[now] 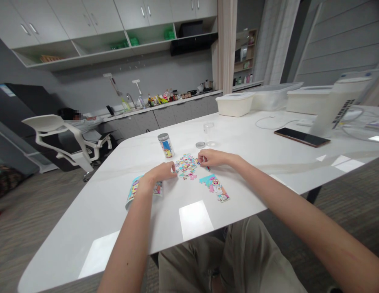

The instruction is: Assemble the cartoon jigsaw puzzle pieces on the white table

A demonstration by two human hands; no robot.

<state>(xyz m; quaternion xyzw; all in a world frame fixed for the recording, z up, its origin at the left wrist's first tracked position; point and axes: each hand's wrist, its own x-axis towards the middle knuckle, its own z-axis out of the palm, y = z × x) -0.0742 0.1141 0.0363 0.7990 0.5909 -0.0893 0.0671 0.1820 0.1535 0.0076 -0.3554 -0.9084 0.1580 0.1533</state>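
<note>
A loose pile of colourful jigsaw puzzle pieces (187,162) lies on the white table between my hands. My left hand (163,171) is at the pile's left edge, its fingers loosely curled and slightly apart, and I see nothing in them. At the right edge, my right hand (213,157) has thumb and fingers pinched together; whatever is between the fingertips is too small to make out. Closer to me, a joined section of puzzle (216,186) shows a cartoon figure on light blue. A curled picture sheet (134,189) lies partly hidden under my left forearm.
Behind the pile stand a picture-covered can (165,145) with a silver lid, a clear jar (209,131) and a loose lid (200,145). A phone (301,137), a tall bottle (338,106) and plastic bins (235,104) are to the right. Someone sits beyond a white chair (62,130).
</note>
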